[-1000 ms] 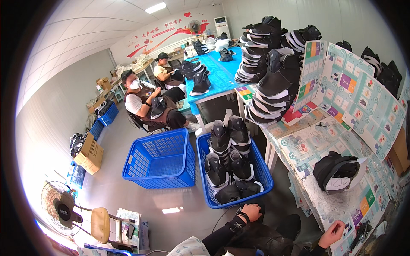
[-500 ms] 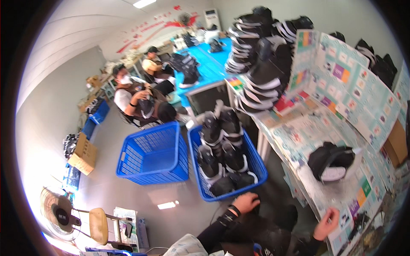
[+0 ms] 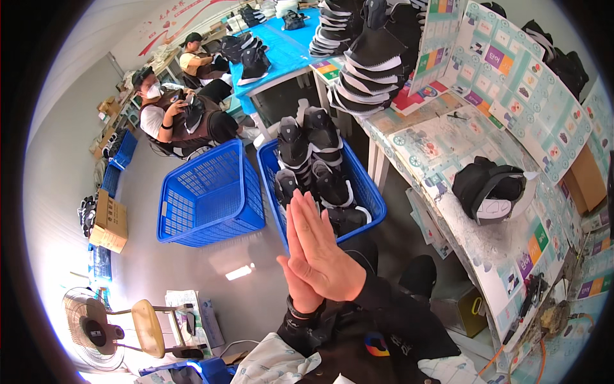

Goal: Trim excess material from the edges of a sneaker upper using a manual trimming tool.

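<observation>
Pressing my left hand (image 3: 295, 272) flat against my right hand (image 3: 326, 256), palm to palm, I hold nothing; all fingers are stretched straight and point up. Just beyond my fingertips stands the blue basket (image 3: 371, 192) full of black shoes (image 3: 307, 150). Left of it is a second blue basket (image 3: 208, 198), and right of it the table (image 3: 486, 249) with one shoe (image 3: 489, 189) on it.
</observation>
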`<state>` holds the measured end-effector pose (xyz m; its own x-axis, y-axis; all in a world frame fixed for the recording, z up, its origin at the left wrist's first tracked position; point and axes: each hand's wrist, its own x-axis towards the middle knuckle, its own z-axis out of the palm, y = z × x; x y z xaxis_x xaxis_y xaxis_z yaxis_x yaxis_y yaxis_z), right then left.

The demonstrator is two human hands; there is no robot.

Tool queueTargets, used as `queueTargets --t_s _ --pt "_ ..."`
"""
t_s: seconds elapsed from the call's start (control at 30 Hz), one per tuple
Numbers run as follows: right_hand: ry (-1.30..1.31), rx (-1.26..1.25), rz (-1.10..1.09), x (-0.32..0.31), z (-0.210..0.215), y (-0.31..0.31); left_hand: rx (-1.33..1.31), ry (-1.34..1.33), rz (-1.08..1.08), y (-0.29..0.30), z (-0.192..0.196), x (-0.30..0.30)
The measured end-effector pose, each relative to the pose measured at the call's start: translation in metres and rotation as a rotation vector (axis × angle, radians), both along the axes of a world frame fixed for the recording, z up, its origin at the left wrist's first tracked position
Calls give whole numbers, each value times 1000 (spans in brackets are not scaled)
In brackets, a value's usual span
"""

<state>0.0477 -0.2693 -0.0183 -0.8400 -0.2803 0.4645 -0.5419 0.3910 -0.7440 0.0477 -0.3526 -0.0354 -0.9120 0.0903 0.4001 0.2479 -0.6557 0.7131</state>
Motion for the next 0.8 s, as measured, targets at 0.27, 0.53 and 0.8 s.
queueTargets --t_s 0.27,0.53,0.8 --pt "-710 -300 -106 74 4 139 -425 -614 -1060 -28 -34 -37" --pt "-221 1056 -1081 107 43 265 -537 -664 -1596 67 -67 -6" --pt "-171 919 -595 87 30 231 -257 -815 -1781 49 -84 11"
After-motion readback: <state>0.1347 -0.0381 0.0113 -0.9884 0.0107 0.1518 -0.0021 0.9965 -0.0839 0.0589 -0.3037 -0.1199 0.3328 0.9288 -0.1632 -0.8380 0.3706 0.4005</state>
